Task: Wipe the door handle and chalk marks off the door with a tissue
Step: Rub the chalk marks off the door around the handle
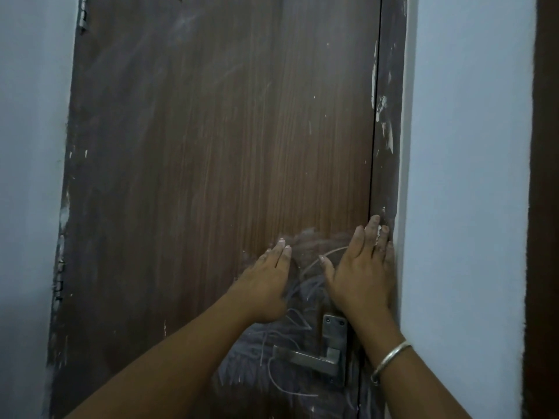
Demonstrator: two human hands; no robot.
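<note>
**Door (196, 161): both hands flat on it, above the door handle (305, 359)**

Door fills mid view: brown wood grain, its right edge meeting the door frame (390, 131).

Left hand (266, 282) lies flat on the panel, fingers straight & close together, tips pointing up. Nothing visible in it.

Right hand (361, 276) is also flat w/ straight fingers, thumb spread out to the left. It sits across the seam btwn door & frame, w/ the outer fingers on the frame. A small white bit (377, 237) shows btwn two of those fingers; can't tell whether it's tissue.

Chalk marks (302, 285) are pale scribbles & loops. They run btwn the two hands and down around the door handle, thickest at lower mid. There's a whitish smear just above the gap btwn the hands, & a faint haze higher up the panel.

Door handle is low in view, below & btwn the hands. It's a grey metal lever pointing left from a backplate (334, 328) near the door's right edge. Neither hand touches it; the right wrist passes just right of the plate.

Other bits:
- Metal bangle (391, 359) on the right wrist.
- Hinge (82, 16) at top left.
- White flecks (381, 107) on the frame.
- Pale blue-grey wall (469, 176) to the right of the door, & the same colour to the left.
- Dark brown strip (544, 176) at the far right edge.
</note>
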